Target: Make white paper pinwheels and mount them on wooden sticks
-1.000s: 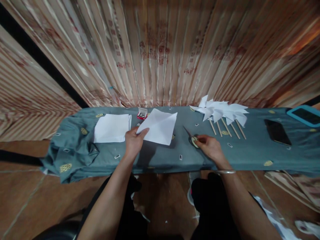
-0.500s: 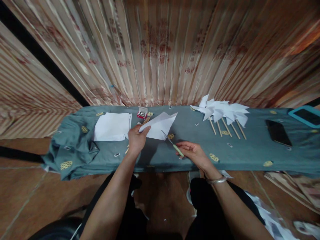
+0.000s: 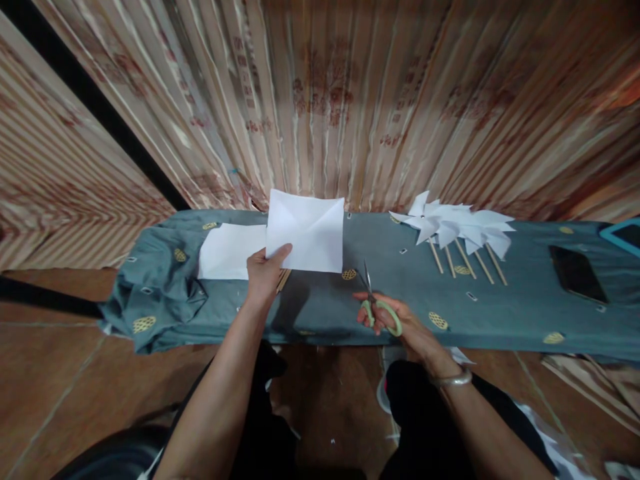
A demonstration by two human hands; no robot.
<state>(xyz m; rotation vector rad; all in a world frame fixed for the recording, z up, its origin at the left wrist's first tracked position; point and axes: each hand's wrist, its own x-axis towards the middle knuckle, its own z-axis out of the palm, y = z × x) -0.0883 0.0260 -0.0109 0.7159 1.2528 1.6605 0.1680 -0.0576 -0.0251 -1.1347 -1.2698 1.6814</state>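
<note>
Head view: one sheet held upright, one pair of scissors clear of it

Change noted: the sheet of paper, tilted half a second ago with the blades at its edge, now faces the camera nearly square. The scissors have come away toward the near edge of the surface, so no cutting is under way at this instant, as I judge it.

Hands, two. Left hand: pinching the sheet at its lower left corner, thumb in front. Right hand: holding the scissors by their green loops, points toward the far edge.

Sheet in hand: one, creased, raised over the middle of the surface.
Paper stack: one, toward the left end; leaves not countable.
Loose sticks: a few, partly hidden below the sheet.
Paper pinwheels: five, judging by five wooden sticks; heads overlapping along the far edge.
Dark phone: one, toward the right end.
Blue-framed device: one, far right corner, cut off by the frame.
Bracelet: one, right wrist.
</note>
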